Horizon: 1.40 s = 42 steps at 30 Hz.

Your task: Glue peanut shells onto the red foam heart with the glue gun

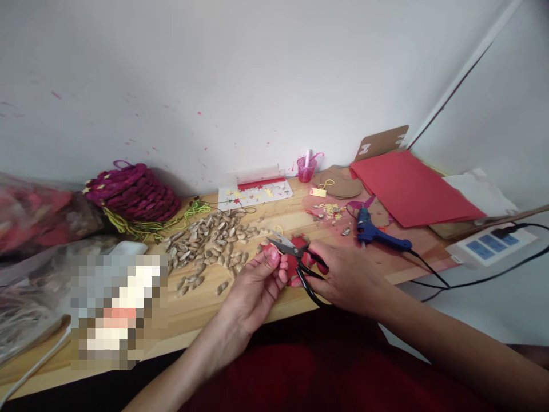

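My right hand (343, 274) is closed around the black handles of a pair of scissors (295, 250), whose metal blades point to the left, partly apart. Just under the blades, my left hand (259, 280) pinches something small between thumb and fingers; the fingers hide most of it. A pale yellow bit (278, 230) shows by the blade tips. Red paper (298, 266) lies on the table behind and below the scissors. Many peanuts in their shells (223, 234) are spread over the wood to the left of my hands.
A blue glue gun (380, 236) with a cord lies right, near a white power strip (493, 243). Red sheets (416, 186) and cardboard discs (343, 184) are behind. A pink cup (306, 170) stands by the wall. Purple stacked pieces (137, 191) and plastic bags (34, 286) fill the left.
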Available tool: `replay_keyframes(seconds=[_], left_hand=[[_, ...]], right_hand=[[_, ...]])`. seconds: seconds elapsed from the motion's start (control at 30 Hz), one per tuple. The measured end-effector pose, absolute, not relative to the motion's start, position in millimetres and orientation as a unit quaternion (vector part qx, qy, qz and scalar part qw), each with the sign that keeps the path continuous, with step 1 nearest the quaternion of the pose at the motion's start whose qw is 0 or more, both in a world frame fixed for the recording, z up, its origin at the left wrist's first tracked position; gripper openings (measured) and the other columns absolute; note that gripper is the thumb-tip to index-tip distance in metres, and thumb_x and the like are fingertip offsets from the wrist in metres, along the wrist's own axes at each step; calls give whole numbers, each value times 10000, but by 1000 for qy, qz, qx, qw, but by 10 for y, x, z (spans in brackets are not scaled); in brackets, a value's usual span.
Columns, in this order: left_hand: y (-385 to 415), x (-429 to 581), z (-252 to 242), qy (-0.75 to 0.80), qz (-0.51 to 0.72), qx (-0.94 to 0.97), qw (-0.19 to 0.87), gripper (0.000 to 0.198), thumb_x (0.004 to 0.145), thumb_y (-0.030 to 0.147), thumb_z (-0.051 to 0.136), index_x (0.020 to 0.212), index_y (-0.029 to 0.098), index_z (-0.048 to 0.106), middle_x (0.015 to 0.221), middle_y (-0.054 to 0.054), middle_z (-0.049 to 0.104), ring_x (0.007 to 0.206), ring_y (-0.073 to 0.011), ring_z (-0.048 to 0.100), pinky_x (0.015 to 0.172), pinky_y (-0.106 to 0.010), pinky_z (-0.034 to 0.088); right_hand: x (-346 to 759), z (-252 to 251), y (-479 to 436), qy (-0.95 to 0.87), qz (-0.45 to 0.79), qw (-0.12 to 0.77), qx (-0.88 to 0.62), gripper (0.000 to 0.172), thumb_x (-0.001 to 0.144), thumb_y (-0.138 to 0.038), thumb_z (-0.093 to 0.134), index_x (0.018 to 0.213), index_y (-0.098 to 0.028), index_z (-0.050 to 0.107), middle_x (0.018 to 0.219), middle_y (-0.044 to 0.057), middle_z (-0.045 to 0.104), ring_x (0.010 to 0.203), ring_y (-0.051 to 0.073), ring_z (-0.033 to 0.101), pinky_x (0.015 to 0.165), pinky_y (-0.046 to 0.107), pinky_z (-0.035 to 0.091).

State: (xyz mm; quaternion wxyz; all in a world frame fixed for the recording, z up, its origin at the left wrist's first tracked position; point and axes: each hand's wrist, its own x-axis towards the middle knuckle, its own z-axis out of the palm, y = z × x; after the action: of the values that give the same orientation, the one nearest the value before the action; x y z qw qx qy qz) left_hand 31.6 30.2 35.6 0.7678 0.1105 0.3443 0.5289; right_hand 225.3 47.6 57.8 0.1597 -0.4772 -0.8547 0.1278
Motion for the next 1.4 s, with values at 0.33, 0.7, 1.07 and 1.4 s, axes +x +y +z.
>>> replay_keyframes(seconds=[0.33,0.7,1.07,1.4], left_hand=[[331,308,340,348,518,127,771,131,801,113,789,807,98,660,717,-25,650,571,-62,586,595,-162,560],[356,324,295,345,518,122,773,152,752,98,828,780,83,679,716,-46,677,591,-76,615,584,-157,566],[368,319,325,355,508,125,775,142,748,94,829,800,95,697,747,-50,700,638,-90,647,596,-163,575],[369,288,358,366,521,146,758,165,716,97,849,801,90,708,730,-57,694,615,-93,633,558,-157,561]], right_hand=[[2267,617,463,-851,132,153,-485,190,884,-387,584,851,-214,514,685,10,642,568,159,514,535,266,277],[2387,577,485,-839,96,140,-517,202,885,-362,612,772,-214,535,652,7,651,553,149,527,529,265,216],[2532,623,592,-794,145,169,-566,229,840,-405,641,746,-221,542,656,2,635,551,146,504,534,272,308],[2437,657,934,-796,50,106,-594,262,882,-450,591,854,-194,642,750,68,711,689,223,644,587,302,358]])
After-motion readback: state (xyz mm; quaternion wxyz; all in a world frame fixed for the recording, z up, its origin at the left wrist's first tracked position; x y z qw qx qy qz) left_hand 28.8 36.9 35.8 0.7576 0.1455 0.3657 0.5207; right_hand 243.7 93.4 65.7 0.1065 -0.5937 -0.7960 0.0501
